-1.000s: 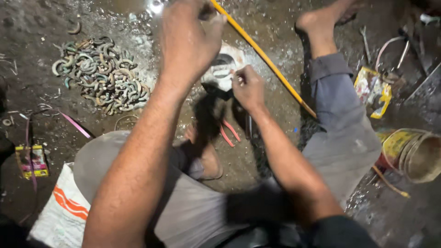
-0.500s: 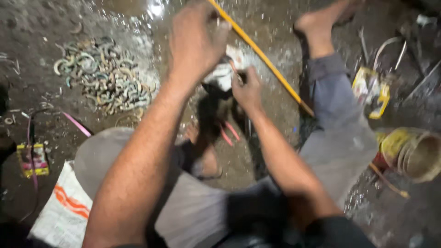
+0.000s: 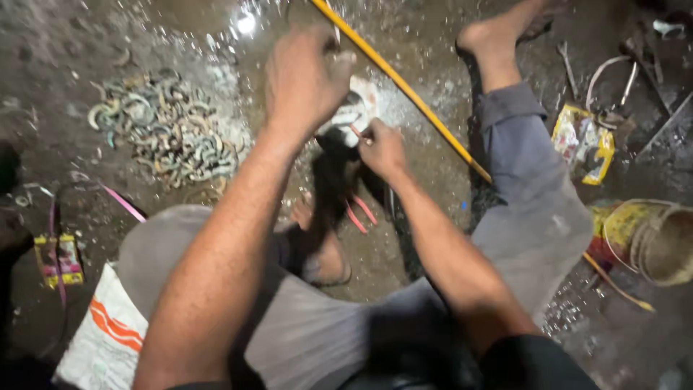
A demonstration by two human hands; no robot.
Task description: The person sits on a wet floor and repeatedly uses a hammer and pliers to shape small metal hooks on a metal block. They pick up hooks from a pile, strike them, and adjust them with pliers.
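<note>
Nearest the lower edge of the wet, dark ground [image 3: 404,238], a white woven sack with orange stripes [image 3: 108,339] lies at the bottom-left corner beside the person's grey-trousered knee [image 3: 166,245]. A little further up, a pair of red-handled pliers [image 3: 359,213] rests on the ground between the legs, just beside a bare foot [image 3: 325,256].

Above that, the right hand [image 3: 382,148] has its fingers pinched together on a thin, reddish rod-like piece [image 3: 356,131], whose tip touches a small white, rounded block [image 3: 354,108] sitting on the ground at mid-frame. The left hand [image 3: 303,79] hovers right over that block, closed in a fist around something (too hidden by the knuckles to say what).

Left of the hands, well apart, a heap of curved greyish metal rings [image 3: 166,133] spreads over the ground. A long yellow rod [image 3: 404,90] runs diagonally from the top edge past the block towards the right leg. Toward the right edge sit a crumpled yellow packet [image 3: 585,144] and a yellow round bucket [image 3: 650,238].
</note>
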